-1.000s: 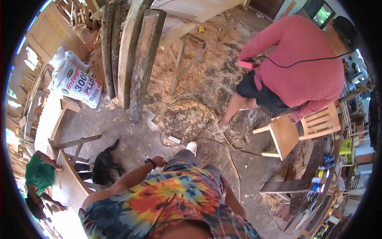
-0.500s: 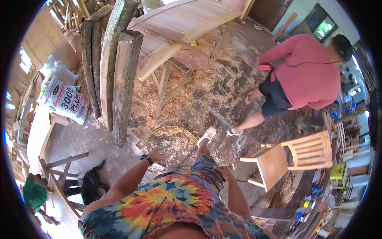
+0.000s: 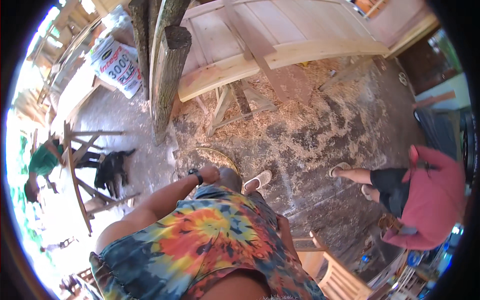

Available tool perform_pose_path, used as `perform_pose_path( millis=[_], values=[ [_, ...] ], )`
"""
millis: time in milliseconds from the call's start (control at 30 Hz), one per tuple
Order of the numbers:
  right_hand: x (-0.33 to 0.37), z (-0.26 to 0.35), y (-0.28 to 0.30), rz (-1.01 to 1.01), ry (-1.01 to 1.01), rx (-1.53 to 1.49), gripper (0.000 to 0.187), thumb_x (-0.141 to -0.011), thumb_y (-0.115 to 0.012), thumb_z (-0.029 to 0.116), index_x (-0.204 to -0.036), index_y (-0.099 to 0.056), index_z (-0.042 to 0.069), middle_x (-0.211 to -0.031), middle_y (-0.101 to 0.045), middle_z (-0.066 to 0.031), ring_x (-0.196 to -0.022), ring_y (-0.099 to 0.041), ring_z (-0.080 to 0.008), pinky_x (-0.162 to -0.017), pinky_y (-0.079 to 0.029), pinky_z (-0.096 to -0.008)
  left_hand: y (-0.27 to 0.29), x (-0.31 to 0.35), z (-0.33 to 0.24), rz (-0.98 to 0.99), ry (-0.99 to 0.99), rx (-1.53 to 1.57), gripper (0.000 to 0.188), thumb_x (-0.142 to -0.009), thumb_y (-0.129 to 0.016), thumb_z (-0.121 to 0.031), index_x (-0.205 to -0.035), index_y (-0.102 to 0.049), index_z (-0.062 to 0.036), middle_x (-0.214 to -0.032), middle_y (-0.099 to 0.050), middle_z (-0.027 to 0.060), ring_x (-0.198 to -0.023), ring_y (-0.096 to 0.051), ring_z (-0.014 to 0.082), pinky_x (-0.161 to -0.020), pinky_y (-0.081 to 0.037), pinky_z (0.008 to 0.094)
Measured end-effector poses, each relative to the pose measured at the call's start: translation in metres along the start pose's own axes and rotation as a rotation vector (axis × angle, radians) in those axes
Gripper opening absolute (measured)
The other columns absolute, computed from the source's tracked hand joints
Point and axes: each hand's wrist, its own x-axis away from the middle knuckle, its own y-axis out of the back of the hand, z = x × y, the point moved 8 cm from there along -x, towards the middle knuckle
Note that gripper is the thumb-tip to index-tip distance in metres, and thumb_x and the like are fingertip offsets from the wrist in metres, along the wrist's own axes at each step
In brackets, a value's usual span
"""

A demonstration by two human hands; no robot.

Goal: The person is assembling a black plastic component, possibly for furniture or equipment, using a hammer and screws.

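Observation:
My left hand, with a dark watch at its wrist, hangs in front of me just above my raised left knee. I see the back of it, and its fingers are turned away. Low beside my shorts is my right hand, mostly hidden by my tie-dyed shirt; its fingers do not show. Neither hand visibly holds anything. A yellow hose or cord curves over the floor near my left hand.
Ahead, a wooden panel rests on trestles over wood shavings. Posts and a white sack stand left. A black dog is beside a wooden frame. A wooden chair and a person in pink are right.
My view has turned right and I have stepped, so the panel looms nearer. My left hand has swung in toward my leg. The person in pink has moved off to the right.

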Motion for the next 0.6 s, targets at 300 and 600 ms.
perform_pose_path(
  millis=[300, 600],
  values=[
    [-0.024, 0.153, 0.02, 0.137, -0.097, 0.052, 0.036, -0.098, -0.064, 0.022, -0.123, -0.065, -0.003, -0.106, -0.073, -0.0145, -0.085, -0.072, -0.0246, -0.077, -0.059, -0.0383, 0.124, -0.104, -0.12, -0.13, -0.063, 0.06, 0.045, -0.091, -0.062, -0.046, -0.106, -0.07, -0.0052, -0.1, -0.071, 0.0223, -0.095, -0.067, 0.0443, -0.083, -0.054, 0.0521],
    [-0.032, 0.354, 0.036, 0.235, -0.367, -0.026, 0.036, -0.096, -0.066, 0.024, -0.119, -0.066, -0.004, -0.104, -0.074, -0.0139, -0.085, -0.073, -0.0246, -0.076, -0.06, -0.0395, 0.253, -0.259, -0.186, -0.18, -0.054, 0.341, 0.036, -0.087, -0.068, -0.035, -0.108, -0.072, -0.0059, -0.103, -0.073, 0.0205, -0.095, -0.069, 0.0387, -0.082, -0.056, 0.0439]
  ],
)
